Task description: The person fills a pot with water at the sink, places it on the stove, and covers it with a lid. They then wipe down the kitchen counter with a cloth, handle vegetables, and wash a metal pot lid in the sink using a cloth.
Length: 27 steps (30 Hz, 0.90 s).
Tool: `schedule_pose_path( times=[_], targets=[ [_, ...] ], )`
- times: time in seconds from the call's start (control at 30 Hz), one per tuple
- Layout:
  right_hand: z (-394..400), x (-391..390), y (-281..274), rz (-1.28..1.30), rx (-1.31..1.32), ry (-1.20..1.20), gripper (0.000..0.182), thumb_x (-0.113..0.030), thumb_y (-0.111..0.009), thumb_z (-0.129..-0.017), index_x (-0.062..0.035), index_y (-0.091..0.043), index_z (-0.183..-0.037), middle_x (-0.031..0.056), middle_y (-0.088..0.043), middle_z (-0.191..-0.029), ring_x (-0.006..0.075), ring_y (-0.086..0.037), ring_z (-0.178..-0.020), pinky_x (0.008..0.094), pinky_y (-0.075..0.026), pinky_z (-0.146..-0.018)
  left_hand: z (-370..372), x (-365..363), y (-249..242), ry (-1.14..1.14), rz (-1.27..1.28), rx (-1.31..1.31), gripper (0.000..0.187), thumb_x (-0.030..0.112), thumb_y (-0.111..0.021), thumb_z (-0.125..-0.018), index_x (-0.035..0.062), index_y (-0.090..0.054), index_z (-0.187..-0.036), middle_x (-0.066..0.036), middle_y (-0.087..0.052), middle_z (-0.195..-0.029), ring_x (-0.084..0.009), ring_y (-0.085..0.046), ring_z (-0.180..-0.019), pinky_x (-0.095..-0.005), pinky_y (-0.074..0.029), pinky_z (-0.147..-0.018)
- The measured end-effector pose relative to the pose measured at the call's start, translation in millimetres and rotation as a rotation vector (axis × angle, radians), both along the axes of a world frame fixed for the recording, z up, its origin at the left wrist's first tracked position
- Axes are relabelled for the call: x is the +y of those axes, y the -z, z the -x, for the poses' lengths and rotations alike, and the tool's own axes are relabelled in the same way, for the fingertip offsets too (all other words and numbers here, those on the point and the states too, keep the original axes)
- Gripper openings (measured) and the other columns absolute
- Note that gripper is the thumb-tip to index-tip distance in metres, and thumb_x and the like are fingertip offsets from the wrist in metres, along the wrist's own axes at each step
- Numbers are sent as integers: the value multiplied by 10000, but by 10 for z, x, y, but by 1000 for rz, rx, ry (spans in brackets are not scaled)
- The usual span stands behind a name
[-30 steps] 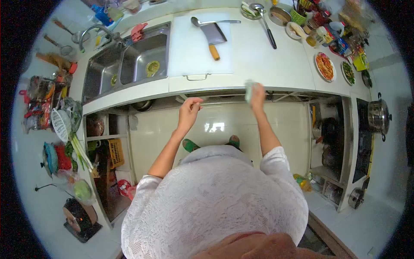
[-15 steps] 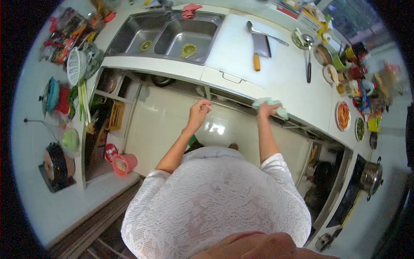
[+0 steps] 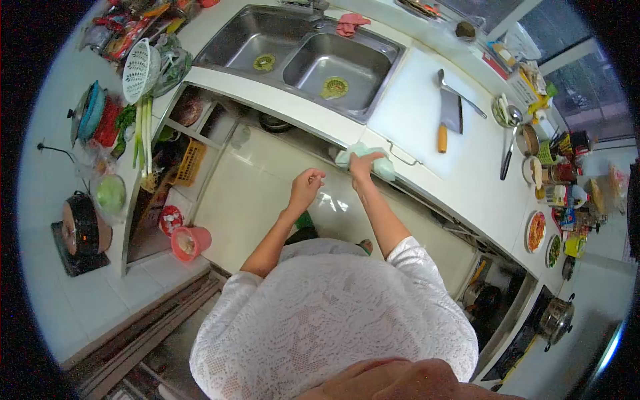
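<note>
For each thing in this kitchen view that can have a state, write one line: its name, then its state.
cloth: crumpled, pressed on the counter's front edge by the right hand
left hand: loosely curled, holding nothing
sink: two basins, no dishes inside
cleaver: lying flat on the cutting board
steel pot: lidded

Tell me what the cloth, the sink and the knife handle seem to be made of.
The cloth under the right hand looks like soft pale green fabric, since it bunches. The sink looks like brushed steel, grey and shiny. The knife handle is orange-brown, possibly wood.
</note>
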State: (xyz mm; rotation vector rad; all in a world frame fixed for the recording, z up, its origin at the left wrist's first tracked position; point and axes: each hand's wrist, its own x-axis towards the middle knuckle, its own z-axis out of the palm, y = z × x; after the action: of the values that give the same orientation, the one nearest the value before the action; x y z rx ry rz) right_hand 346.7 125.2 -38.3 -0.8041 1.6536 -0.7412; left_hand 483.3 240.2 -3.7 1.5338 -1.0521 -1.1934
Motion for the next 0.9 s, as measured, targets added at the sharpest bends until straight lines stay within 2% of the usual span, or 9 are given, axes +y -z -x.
schedule_pose_path(
  times=[0.03, 0.07, 0.1, 0.23, 0.3, 0.37, 0.57, 0.73, 0.9],
  targets=[
    [-142, -8, 30, 145, -126, -115, 955, -161, -527, -843, -59, 294, -1319, 297, -245, -1347, 320, -318, -1225, 366, -265, -1003, -115, -8, 22, 16, -2, -23, 163, 79, -472, -894, -9, -569, -991, -70, -617, -948, -134, -606, -756, -247, -490, -699],
    [-218, -14, 44, 163, -15, -231, 829, -99, -545, -821, -15, 47, -1395, 208, -394, -1271, 257, -436, -1101, 312, -345, -926, -240, -3, 32, 35, -6, -49, 165, 79, -471, -895, -8, -566, -997, -70, -617, -953, -136, -605, -762, -250, -490, -704],
    [-329, -41, -89, 160, -22, -230, 829, -99, -545, -821, -15, 47, -1395, 208, -394, -1271, 257, -436, -1101, 312, -345, -926, -375, -14, -1, 36, -10, -55, 165, 79, -471, -895, -8, -566, -997, -70, -617, -953, -136, -605, -762, -250, -490, -704],
    [-571, -149, -683, 567, 62, -289, 577, -89, -539, -811, 54, -294, -1314, 220, -455, -1238, 292, -434, -1144, 328, -323, -963, -980, -109, -95, 23, 16, -87, 172, 90, -465, -899, -6, -565, -999, -68, -617, -957, -136, -601, -767, -256, -489, -704],
    [-548, -252, -581, 738, 369, -400, 604, -135, -567, -802, 40, -295, -1312, 284, -446, -1203, 400, -398, -1153, 413, -299, -986, -1268, -141, -95, 2, 46, -103, 174, 96, -464, -900, -6, -565, -999, -68, -618, -960, -135, -600, -769, -256, -487, -703],
    [-555, -256, -212, 867, 1033, -564, 684, -193, -622, -776, 4, -276, -1332, 321, -434, -1144, 465, -372, -1140, 506, -260, -982, -1507, -162, -131, -84, 92, -120, 148, 74, -491, -859, 9, -588, -950, -69, -634, -878, -144, -622, -728, -263, -485, -661],
    [-1089, -407, -165, 897, 1042, -785, 743, -271, -658, -737, -6, -286, -1323, 338, -402, -1194, 463, -293, -1222, 524, -171, -1044, -1992, -69, -58, -157, 9, -34, 158, 72, -476, -883, 3, -571, -989, -67, -617, -943, -130, -582, -758, -262, -474, -726],
    [-1887, -706, -61, 1044, 1227, -897, 463, -95, -415, -831, 19, -355, -1276, 266, -443, -1207, 390, -346, -1220, 480, -197, -1060, -2284, -137, 53, -258, 60, -27, 152, 59, -483, -869, -9, -575, -969, -74, -624, -905, -151, -612, -756, -271, -489, -692],
    [-2734, -970, -75, 1147, 1131, -968, 488, -98, -418, -826, 16, -342, -1294, 262, -413, -1244, 384, -322, -1239, 474, -174, -1069, -2718, -261, -37, -331, 15, -130, 154, 62, -499, -865, -15, -574, -975, -79, -618, -909, -153, -607, -787, -271, -496, -715]
  ],
)
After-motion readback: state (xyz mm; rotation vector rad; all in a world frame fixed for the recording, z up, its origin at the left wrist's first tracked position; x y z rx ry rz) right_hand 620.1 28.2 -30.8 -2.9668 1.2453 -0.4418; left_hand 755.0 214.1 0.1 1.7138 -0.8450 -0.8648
